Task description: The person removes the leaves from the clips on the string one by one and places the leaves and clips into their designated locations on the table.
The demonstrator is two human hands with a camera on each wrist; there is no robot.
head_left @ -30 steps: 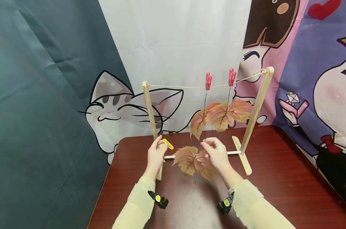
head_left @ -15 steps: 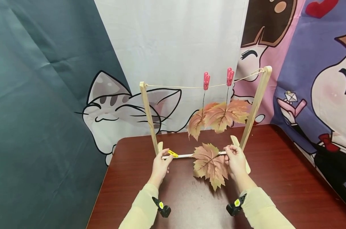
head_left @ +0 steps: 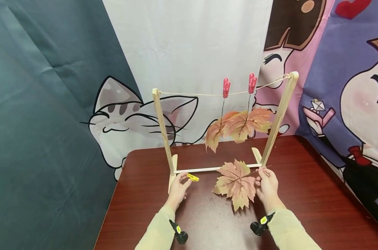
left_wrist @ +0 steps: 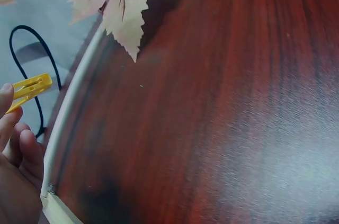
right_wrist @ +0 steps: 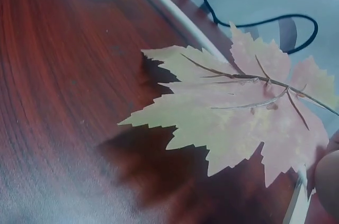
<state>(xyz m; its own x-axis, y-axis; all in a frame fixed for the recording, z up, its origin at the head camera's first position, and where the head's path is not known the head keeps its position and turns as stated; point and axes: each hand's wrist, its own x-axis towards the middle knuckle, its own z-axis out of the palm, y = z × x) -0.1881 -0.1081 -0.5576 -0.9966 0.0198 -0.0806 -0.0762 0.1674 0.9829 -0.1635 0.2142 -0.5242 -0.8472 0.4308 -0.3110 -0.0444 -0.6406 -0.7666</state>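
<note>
Left hand (head_left: 177, 190) pinches yellow clothespin (head_left: 193, 177); right hand (head_left: 268, 186) pinches leaf (head_left: 235, 184) by stem (right_wrist: 320, 106). I'd grip stem lightly, keep yellow clothespin's far end uncovered.

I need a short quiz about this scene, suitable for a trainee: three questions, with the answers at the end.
1. True or false: the yellow clip is fastened to the string.
2. How many pink clips are on the string?
3. What does the right hand hold?
(a) a pink clip
(b) a leaf
(c) the string

Key:
1. False; the left hand holds it.
2. Two.
3. b
</note>
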